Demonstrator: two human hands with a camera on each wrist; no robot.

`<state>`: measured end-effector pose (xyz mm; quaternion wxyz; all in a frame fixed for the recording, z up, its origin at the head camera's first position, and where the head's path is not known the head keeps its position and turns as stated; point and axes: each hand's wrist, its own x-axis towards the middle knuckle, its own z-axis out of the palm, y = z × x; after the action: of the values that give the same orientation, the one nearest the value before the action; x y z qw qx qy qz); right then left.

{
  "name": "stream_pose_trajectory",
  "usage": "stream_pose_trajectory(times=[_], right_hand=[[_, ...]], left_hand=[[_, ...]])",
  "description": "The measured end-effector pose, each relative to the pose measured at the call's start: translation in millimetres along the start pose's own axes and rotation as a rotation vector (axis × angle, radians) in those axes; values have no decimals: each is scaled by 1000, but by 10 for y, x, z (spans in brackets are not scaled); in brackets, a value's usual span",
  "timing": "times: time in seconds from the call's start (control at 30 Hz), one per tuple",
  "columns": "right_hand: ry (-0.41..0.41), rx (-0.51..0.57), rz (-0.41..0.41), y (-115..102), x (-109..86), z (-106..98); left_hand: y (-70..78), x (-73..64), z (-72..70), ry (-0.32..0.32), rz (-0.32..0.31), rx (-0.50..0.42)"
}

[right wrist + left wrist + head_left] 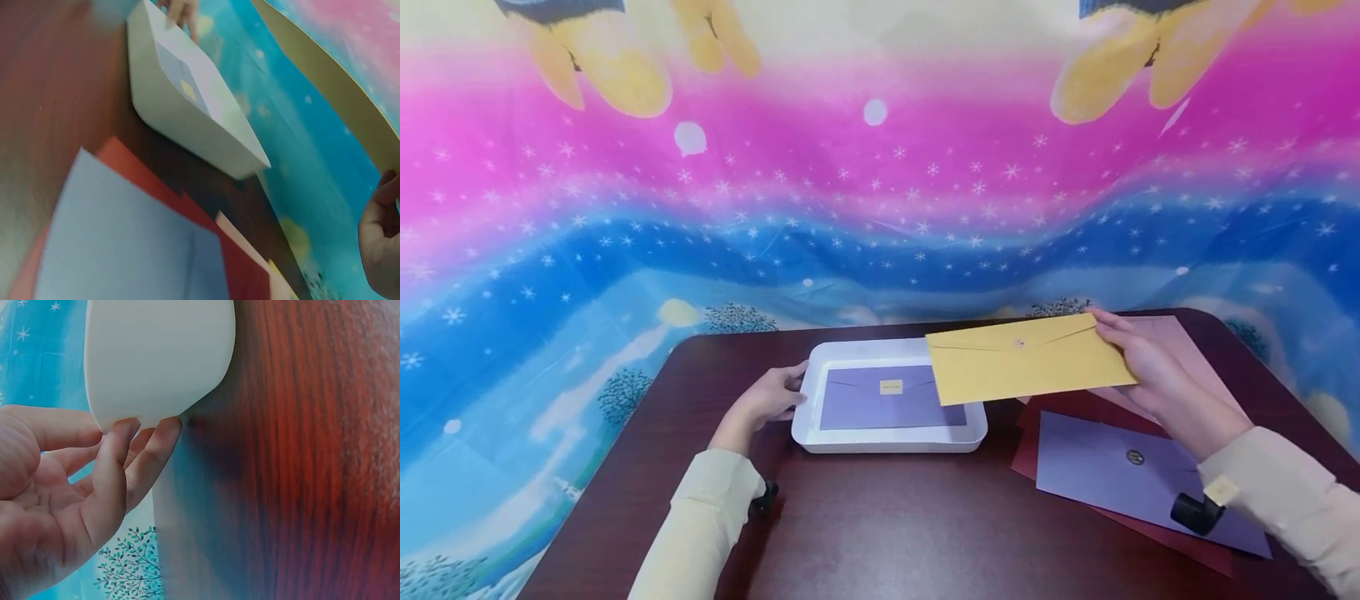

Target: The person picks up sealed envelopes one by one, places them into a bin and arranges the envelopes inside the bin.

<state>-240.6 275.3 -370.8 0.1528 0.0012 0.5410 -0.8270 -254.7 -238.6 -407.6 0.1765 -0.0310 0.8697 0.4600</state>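
Left hand (771, 395): thumb and fingertips pinching the left end of white tray (891, 442).
Right hand (1150, 371): thumb and fingers gripping the right end of yellow envelope (1033, 360).
Yellow envelope: held up off the table (887, 525); in head view, its left end overlaps the tray's right side.
Tray: on table, purple envelope (857, 406) lying inside.
Pile at right: sealed purple one (1090, 467) over red paper (1026, 446); pink paper (1195, 358) behind.

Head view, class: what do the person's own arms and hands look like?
The left sleeve and right sleeve are long, plain and pale cream. A small black device shows at the left cuff, another black device at the right cuff. The left hand and right hand wear no gloves.
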Motion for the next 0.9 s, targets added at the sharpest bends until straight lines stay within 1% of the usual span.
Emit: stream_pose_trajectory(times=[0.07,0.2,0.33,0.47,0.67,0.8,0.9], right_hand=[[-12,3,1,56,20,105],[-42,-43,6,173,49,296],[-67,-71,11,271,76,438],[-72,-66,25,330,118,534],[-79,-15,37,385,210,648],[-79,10,48,441,282,708],[-96,7,49,497,336,754]], left_hand=[[-2,-7,0,2,0,0],[-3,-24,0,4,4,-2],[5,-32,2,4,9,-11],[3,-32,2,4,9,-24],[13,-37,-6,4,18,-18],[21,-29,-2,7,9,-11],[21,-22,6,12,-2,-5]])
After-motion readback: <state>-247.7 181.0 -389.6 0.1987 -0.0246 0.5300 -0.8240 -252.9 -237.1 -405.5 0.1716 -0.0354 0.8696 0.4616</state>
